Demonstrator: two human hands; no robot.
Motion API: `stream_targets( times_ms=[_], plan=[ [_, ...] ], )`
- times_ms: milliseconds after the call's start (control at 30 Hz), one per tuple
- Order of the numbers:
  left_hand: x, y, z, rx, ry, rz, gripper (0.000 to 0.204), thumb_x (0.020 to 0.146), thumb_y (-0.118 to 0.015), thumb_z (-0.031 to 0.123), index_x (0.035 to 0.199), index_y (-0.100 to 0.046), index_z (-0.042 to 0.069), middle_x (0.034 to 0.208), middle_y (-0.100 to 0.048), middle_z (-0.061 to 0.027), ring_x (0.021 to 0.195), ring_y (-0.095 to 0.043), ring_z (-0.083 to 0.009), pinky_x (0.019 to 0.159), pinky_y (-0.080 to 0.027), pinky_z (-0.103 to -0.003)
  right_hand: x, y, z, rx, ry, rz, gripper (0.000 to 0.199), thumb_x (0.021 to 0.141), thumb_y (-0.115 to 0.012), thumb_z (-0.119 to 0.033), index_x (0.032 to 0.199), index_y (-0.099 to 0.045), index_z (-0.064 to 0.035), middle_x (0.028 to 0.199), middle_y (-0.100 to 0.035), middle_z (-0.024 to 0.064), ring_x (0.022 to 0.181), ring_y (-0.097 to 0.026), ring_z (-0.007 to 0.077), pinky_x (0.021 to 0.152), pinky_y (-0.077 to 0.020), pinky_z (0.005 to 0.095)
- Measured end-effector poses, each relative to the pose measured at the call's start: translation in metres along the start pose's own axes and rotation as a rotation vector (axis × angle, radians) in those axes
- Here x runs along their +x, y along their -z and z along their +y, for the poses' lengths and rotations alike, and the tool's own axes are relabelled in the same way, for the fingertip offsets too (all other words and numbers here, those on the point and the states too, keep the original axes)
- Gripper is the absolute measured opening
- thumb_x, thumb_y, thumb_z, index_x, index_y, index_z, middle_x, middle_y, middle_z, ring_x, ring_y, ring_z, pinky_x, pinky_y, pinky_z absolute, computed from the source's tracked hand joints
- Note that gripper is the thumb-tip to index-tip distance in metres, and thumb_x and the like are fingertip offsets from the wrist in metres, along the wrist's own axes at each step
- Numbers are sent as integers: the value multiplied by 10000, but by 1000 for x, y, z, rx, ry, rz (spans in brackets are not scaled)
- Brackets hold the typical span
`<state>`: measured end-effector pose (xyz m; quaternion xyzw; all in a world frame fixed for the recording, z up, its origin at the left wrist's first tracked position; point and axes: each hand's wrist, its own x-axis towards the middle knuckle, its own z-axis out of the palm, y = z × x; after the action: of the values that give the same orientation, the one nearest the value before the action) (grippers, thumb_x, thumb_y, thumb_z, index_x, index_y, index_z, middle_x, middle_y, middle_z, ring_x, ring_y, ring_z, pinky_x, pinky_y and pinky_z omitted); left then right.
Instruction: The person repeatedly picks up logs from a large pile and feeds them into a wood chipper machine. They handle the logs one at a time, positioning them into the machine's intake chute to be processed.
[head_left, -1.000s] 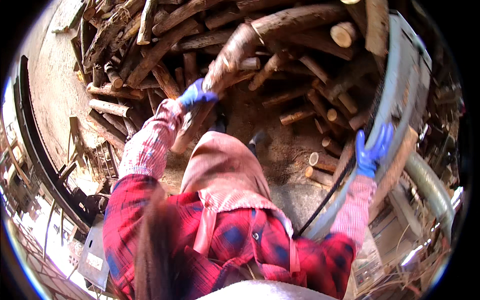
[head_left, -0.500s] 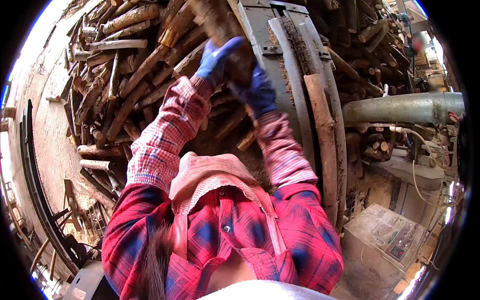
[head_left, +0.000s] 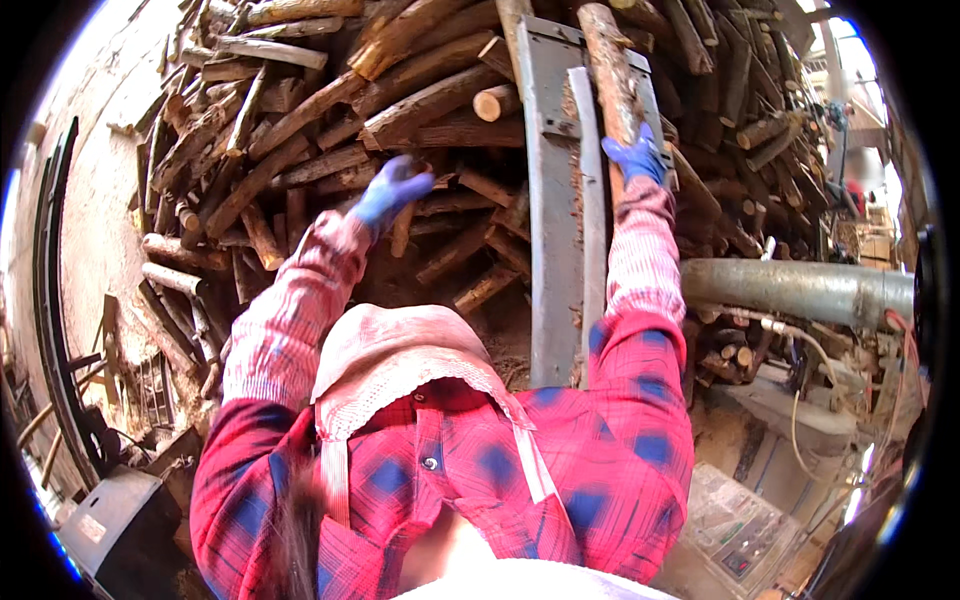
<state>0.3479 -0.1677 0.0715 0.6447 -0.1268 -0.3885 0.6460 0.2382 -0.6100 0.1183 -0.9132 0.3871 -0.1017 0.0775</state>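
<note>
Since the earlier frame, the left hand (head_left: 390,192) and right hand (head_left: 637,155), together on a blurred log then, have come apart. Both wear blue-purple gloves. Now a log (head_left: 608,65) lies lengthwise in a grey metal trough (head_left: 553,280), right of centre, its far end running toward the top of the view. On its near part rests the right hand, palm down, thumb and fingers spread wide rather than wrapped around. The left hand hangs well apart from the trough, half open with curled fingers, holding nothing that can be seen, in front of a large woodpile (head_left: 440,105).

To handle the log well, a flat palm kept in line with it should steady it best, with fingertips clear of the gap between bark and metal rail; a knobbly log could roll or snag.

Compared with the earlier frame, the trough's upper stretch, which showed no log, now carries one, and the right arm reaches along the trough.
</note>
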Motion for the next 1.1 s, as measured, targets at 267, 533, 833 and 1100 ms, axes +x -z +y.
stream_targets(
  times_ms=[267, 533, 833, 1100],
  plan=[
    [-126, 172, -202, 55, 495, 479, 725, 765, -801, 311, 1323, -481, -23, 1161, -607, -137, 1018, -585, -221, 844, -490, -350, -50, 10, -32, -219, 115, 247, 901, 675, -758, -548, 1336, -469, -8, 1257, -561, 249, 1150, -551, 405, 965, -453, 494],
    [-146, 282, -327, -148, 914, 565, 708, 743, -814, 339, 1276, -537, -36, 1218, -602, -170, 1138, -566, -244, 974, -448, -325, -141, -228, -257, 281, 585, -302, 712, 710, -753, -399, 1241, -540, 25, 1228, -568, 249, 1140, -553, 404, 995, -448, 425],
    [-146, 311, -366, -395, 891, 655, 557, 844, -741, 263, 1308, -528, 39, 1122, -640, -45, 906, -602, -111, 750, -463, -243, -83, -492, -283, -399, 165, -769, 908, 717, -642, -614, 1421, -417, -88, 1491, -363, 211, 1372, -354, 377, 1116, -316, 456],
    [-216, 315, -426, -418, 1094, 701, 439, 839, -726, 281, 1193, -586, 62, 863, -615, 4, 643, -524, -101, 554, -420, -243, -222, -487, -223, 47, 179, -527, 627, 721, -717, -416, 1242, -530, -122, 1276, -487, 206, 1149, -490, 442, 995, -389, 541]
  ],
)
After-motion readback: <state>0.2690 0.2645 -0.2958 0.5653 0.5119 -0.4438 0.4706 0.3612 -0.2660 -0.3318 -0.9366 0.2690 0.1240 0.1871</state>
